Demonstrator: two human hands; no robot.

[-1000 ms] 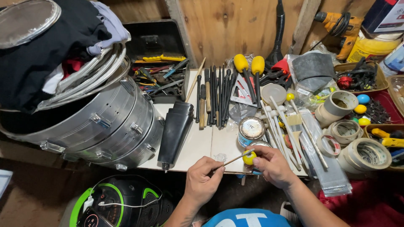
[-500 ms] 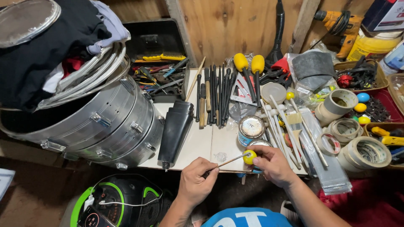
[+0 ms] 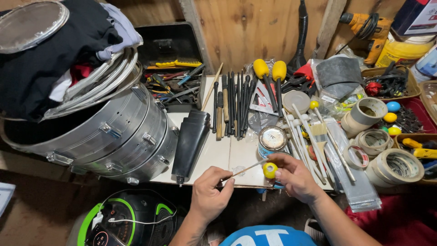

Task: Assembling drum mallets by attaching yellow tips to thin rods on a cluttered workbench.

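Left hand (image 3: 210, 196): fingers pinched on near end of a thin wooden stick (image 3: 248, 168). Right hand (image 3: 293, 175): fingertips clamped on a small yellow ball (image 3: 269, 170) at the stick's far end. Stick and ball held just above front edge of the white table (image 3: 214, 157). Round tin (image 3: 272, 139) just behind the ball. Metal drum (image 3: 104, 132) at left.

Workshop, likely for drum or mallet making: cluttered workbench (image 3: 214, 159) against bare wood wall (image 3: 255, 27), open toolbox (image 3: 175, 68), power drill (image 3: 364, 25), tape rolls (image 3: 391, 164), rows of sticks (image 3: 232, 102), metal drum shell (image 3: 100, 132).
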